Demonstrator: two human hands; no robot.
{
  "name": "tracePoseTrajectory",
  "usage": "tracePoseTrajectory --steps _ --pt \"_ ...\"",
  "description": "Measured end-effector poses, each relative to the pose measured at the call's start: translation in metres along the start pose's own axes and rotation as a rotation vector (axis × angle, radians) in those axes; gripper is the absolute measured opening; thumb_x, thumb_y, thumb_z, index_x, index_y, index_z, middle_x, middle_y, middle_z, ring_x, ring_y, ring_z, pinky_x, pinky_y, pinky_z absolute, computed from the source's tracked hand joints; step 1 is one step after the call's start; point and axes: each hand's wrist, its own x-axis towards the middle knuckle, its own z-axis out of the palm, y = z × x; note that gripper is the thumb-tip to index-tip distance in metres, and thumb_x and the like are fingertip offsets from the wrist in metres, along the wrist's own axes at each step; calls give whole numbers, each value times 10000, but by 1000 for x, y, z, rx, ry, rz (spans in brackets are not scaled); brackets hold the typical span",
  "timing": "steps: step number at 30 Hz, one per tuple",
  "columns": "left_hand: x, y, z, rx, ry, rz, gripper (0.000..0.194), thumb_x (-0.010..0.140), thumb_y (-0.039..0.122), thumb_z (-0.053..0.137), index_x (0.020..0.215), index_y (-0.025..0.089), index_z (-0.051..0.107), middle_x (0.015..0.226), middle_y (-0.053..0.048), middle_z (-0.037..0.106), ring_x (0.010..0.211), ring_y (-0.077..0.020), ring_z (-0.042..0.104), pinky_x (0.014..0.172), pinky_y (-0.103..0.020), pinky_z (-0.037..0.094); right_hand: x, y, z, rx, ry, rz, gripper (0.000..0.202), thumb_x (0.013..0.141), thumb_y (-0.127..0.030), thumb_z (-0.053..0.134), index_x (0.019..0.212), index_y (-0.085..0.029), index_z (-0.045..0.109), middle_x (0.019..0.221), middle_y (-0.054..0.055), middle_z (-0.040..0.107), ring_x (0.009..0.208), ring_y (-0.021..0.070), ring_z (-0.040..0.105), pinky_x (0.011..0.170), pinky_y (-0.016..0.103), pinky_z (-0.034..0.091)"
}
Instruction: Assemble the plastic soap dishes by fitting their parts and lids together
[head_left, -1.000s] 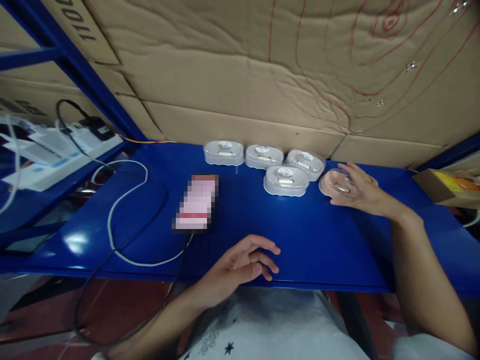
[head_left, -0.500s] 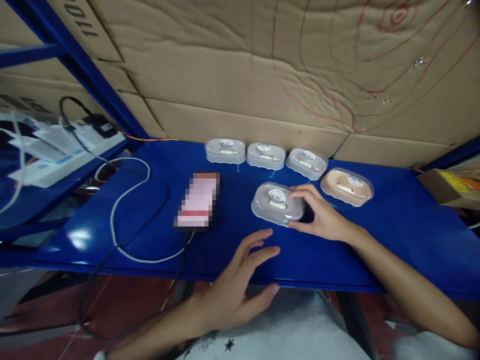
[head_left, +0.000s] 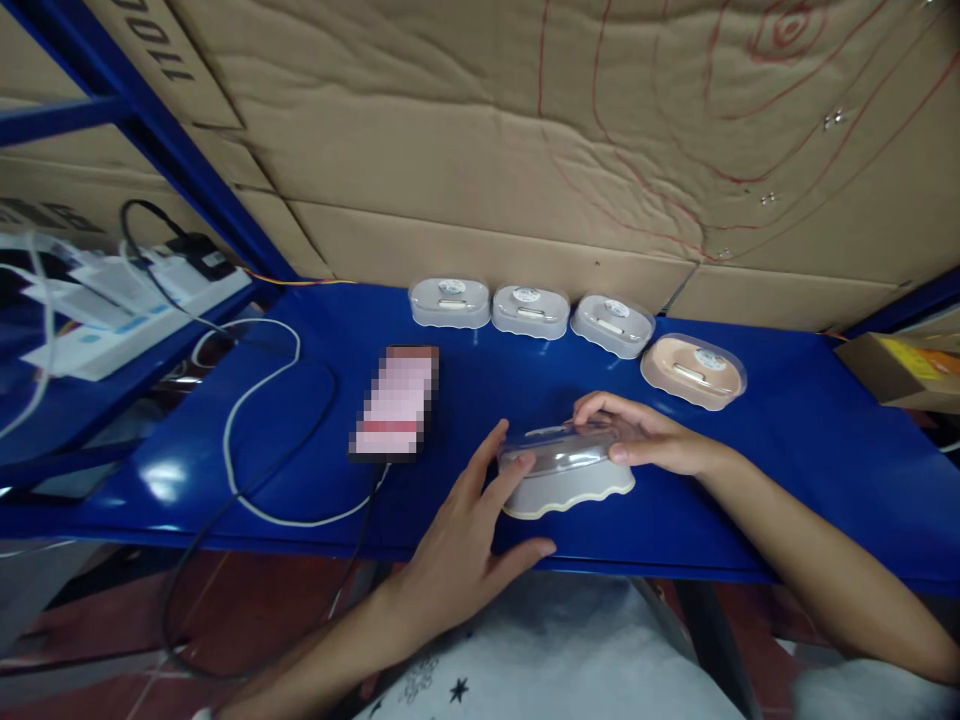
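A grey box with a clear lid (head_left: pixel 566 480) is tilted above the blue table, its wavy-edged side facing my body. My right hand (head_left: pixel 645 435) grips its right end between thumb and fingers. At the box's left end is my left hand (head_left: pixel 480 520), fingers apart, with fingertips at or touching the lid and the thumb below. Behind stand three similar grey boxes (head_left: pixel 450 303), (head_left: pixel 530 312), (head_left: pixel 613 326) in a row, and a beige one (head_left: pixel 694 371) to their right.
A phone (head_left: pixel 396 403) with a blurred screen and a cable lies on the blue table (head_left: pixel 300 480) at left. White and black cables loop beside it, near a power strip (head_left: pixel 142 325). A cardboard box (head_left: pixel 900 370) is at the right edge; cardboard (head_left: pixel 420 130) lines the back.
My right hand has lifted and tilted the grey box and brought it towards my body. My left hand has moved up slightly to the box's left end.
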Motion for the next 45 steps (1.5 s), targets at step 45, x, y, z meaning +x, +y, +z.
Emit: tracePoseTrajectory --steps 45 --pt "4 1 -7 -20 12 -121 924 902 416 838 1624 433 262 1722 -107 361 1581 -367 384 1268 -600 375 -2 -14 44 -889 8 -362 420 938 -472 779 1258 -208 716 1497 170 561 1419 297 548 1157 471 502"
